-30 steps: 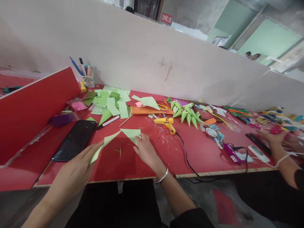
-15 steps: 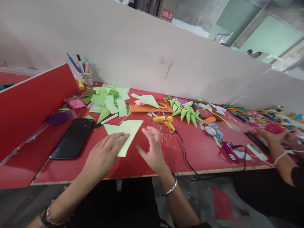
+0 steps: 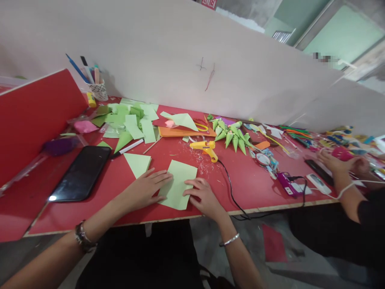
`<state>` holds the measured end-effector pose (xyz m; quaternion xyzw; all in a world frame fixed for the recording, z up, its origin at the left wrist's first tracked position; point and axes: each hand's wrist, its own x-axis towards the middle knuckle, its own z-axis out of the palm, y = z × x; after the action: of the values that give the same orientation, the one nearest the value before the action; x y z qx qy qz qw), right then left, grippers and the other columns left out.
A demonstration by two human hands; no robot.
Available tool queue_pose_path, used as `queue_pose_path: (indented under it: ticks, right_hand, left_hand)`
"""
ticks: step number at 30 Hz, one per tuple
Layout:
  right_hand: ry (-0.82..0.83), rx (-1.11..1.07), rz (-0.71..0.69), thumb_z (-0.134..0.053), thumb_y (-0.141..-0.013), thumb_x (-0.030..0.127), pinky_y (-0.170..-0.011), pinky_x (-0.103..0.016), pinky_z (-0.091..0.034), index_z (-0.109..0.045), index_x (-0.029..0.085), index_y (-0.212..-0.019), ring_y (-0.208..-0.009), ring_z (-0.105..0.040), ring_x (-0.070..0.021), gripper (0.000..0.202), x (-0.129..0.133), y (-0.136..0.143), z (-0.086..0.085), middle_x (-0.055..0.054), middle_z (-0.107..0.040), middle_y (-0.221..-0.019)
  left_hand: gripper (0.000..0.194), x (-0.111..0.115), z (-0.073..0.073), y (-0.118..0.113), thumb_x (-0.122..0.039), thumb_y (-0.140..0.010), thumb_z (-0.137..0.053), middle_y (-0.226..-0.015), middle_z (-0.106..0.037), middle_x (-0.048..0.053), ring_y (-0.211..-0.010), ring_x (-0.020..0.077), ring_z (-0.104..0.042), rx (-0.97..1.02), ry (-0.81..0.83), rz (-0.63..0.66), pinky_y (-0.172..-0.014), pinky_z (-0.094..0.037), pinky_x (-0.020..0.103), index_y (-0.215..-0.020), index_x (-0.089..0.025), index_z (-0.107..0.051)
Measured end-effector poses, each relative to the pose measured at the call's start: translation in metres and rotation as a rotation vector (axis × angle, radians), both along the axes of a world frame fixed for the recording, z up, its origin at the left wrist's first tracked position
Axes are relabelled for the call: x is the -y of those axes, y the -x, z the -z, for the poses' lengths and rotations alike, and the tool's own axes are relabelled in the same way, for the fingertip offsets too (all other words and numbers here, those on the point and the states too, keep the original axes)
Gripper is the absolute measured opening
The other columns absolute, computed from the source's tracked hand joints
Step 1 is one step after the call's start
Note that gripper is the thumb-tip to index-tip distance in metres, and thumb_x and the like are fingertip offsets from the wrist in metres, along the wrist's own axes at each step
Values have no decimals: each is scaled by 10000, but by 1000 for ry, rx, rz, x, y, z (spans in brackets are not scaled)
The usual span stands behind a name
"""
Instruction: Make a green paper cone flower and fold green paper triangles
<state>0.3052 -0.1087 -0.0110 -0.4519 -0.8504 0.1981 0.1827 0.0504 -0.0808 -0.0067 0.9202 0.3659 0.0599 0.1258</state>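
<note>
A rectangular light green paper sheet [image 3: 177, 190] lies on the red tabletop in front of me. My left hand [image 3: 148, 188] rests on its left edge, fingers stretched out and thumb apart. On the right edge lie the fingertips of my right hand [image 3: 204, 196], slightly bent and spread. Neither hand is closed round the sheet. Left of it, beyond my left fingers, sits a light green triangular paper piece [image 3: 138, 162]. A yellow glue gun [image 3: 204, 148] with a black cord lies just behind the sheet, to its right.
A black phone [image 3: 82, 174] lies at the left, near a white marker [image 3: 129, 147]. Green paper scraps [image 3: 132, 122], orange paper [image 3: 171, 131] and folded green paper cones [image 3: 233, 136] line the back. At right, a co-worker's hands [image 3: 337, 162] hold something pink beside a purple power adapter [image 3: 285, 184].
The green paper sheet now lies apart from the triangular piece, nearer the front and farther right. My right hand has come down onto its right edge; my left hand lies on the left edge.
</note>
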Motion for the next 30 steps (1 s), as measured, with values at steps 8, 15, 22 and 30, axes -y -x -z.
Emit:
queue_pose_path:
  ticks: [8,15,22,30]
  right_hand:
    - [93,12,-32,-508,-869,296,-915,-378,-234,-669,243,-796,-1025,-479,-169,185,-20,0,-11,-5,-628,-1075]
    - [62,83,-162,-430,-905,313,-791,-289,-318,-607,173,-776,-851,-509,-138,261,-44,16,-13,-18,-596,-857]
    - [-40,232,-232,-426,-904,334,-681,-240,-324,-599,151,-759,-739,-490,-130,290,-60,33,-13,-20,-567,-754]
    - [-138,306,-225,-353,-926,383,-662,-248,-306,-590,147,-792,-717,-499,-143,360,-64,40,-6,-43,-596,-751]
  left_hand:
    - [533,5,-7,2,-511,-855,-409,-1381,-427,12,-1273,196,-358,48,62,4,-1084,-83,407,-1334,-287,-346]
    - [576,-3,-9,-7,-553,-813,-440,-1334,-464,69,-1205,232,-414,52,60,-76,-1029,-198,406,-1294,-238,-402]
    - [550,-9,-1,-6,-514,-887,-289,-1346,-429,88,-1216,257,-363,29,52,-129,-991,-242,425,-1348,-217,-326]
    - [643,-6,6,-15,-567,-815,-415,-1310,-449,101,-1178,276,-377,32,-39,-167,-968,-242,442,-1337,-200,-333]
